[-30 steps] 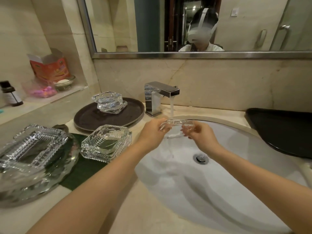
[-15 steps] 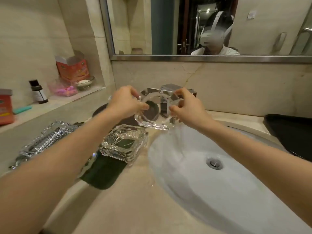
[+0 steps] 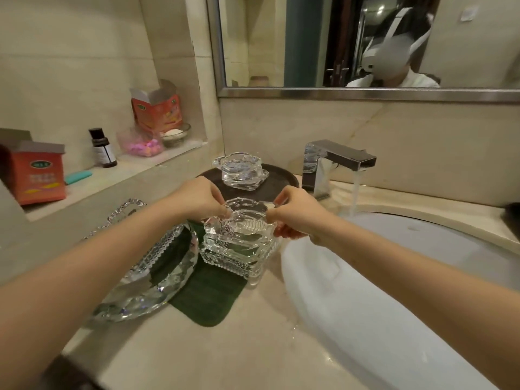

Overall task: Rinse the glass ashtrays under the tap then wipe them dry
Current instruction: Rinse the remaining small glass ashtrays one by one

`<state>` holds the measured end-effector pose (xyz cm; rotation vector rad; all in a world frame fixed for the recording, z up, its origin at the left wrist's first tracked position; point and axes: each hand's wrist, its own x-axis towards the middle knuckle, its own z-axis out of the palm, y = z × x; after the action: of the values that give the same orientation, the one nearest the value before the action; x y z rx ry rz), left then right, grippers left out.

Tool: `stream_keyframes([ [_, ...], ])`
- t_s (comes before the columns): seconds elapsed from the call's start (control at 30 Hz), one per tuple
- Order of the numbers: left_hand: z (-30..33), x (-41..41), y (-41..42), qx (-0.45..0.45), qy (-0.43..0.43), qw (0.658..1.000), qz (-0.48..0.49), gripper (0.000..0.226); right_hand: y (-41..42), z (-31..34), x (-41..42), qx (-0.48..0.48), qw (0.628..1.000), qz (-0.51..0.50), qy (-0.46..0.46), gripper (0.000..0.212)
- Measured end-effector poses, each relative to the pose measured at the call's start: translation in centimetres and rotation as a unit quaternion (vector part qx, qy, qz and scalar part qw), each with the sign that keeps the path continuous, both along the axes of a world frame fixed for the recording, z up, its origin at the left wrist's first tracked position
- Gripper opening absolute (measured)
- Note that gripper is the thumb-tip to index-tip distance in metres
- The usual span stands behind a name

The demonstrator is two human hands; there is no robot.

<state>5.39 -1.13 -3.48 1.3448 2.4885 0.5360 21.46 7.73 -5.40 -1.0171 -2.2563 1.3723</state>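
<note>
Head view, centre of the frame: a small glass ashtray (image 3: 244,218) is held by both hands just above, or perhaps already touching, a ribbed square ashtray (image 3: 236,249) that sits on a dark green cloth (image 3: 208,294) on the counter (image 3: 225,347). The left hand (image 3: 197,197) pinches its left rim with curled fingertips; the right hand (image 3: 295,218) pinches the right rim the same way, so each grip is closed on the glass.

Lower left, a large cut-glass ashtray (image 3: 149,266) lies partly on the cloth. Behind the hands, another ashtray (image 3: 239,171) rests on a round dark tray (image 3: 270,190). To the right, the tap (image 3: 334,161) is running into the white basin (image 3: 394,277).

Wet glass held only by fingertips looks slippery to me; if one side lets go, the piece would drop onto the ribbed one and chip both. Stacking glass on glass could also let it slide toward the basin edge. The water left running may splash the counter, where drops already show near the rim.
</note>
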Motion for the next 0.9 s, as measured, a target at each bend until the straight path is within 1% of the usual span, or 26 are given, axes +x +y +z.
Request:
stream_keyframes([
  [0.13, -0.3, -0.1, 0.1, -0.009, 0.013, 1.0, -0.006, 0.019, 0.2, 0.1, 0.2, 0.009, 1.0, 0.011, -0.013, 0.033],
  [0.27, 0.0, 0.1, 0.4, -0.037, 0.036, 0.999, -0.011, 0.03, 0.5, 0.5, 1.0, 0.021, 0.998, 0.04, -0.033, 0.042],
  [0.37, 0.2, 0.2, 1.0, -0.043, 0.037, 0.998, -0.012, 0.035, 1.0, 0.7, 1.6, 0.025, 0.998, 0.035, -0.042, 0.039],
  [0.5, 1.2, -0.5, 2.5, -0.025, -0.038, 0.999, -0.011, 0.031, 2.4, 0.8, 1.5, 0.033, 0.999, 0.002, -0.023, 0.026],
  [0.57, 1.8, -1.5, 3.6, 0.016, -0.055, 0.998, 0.006, 0.026, 3.6, 0.9, 0.5, 0.032, 0.999, -0.018, -0.007, 0.022],
  [0.67, 2.3, -4.0, 6.0, 0.078, -0.076, 0.993, 0.049, 0.022, 5.9, 1.2, -1.8, 0.006, 0.999, -0.036, 0.029, 0.016],
  [0.7, 2.4, -5.0, 6.9, 0.092, -0.094, 0.989, 0.065, 0.021, 6.8, 1.3, -2.8, -0.006, 0.998, -0.041, 0.044, 0.015],
  [0.77, 2.7, -6.8, 8.5, 0.108, -0.125, 0.981, 0.099, 0.015, 8.6, 1.2, -5.0, -0.033, 0.996, -0.051, 0.072, 0.02],
  [0.8, 2.7, -7.6, 9.2, 0.106, -0.134, 0.979, 0.115, 0.016, 9.5, 1.0, -6.2, -0.038, 0.994, -0.06, 0.077, 0.023],
  [0.9, 2.1, -9.8, 11.3, 0.071, -0.164, 0.972, 0.152, 0.043, 11.7, 0.5, -9.5, -0.071, 0.988, -0.089, 0.105, 0.027],
])
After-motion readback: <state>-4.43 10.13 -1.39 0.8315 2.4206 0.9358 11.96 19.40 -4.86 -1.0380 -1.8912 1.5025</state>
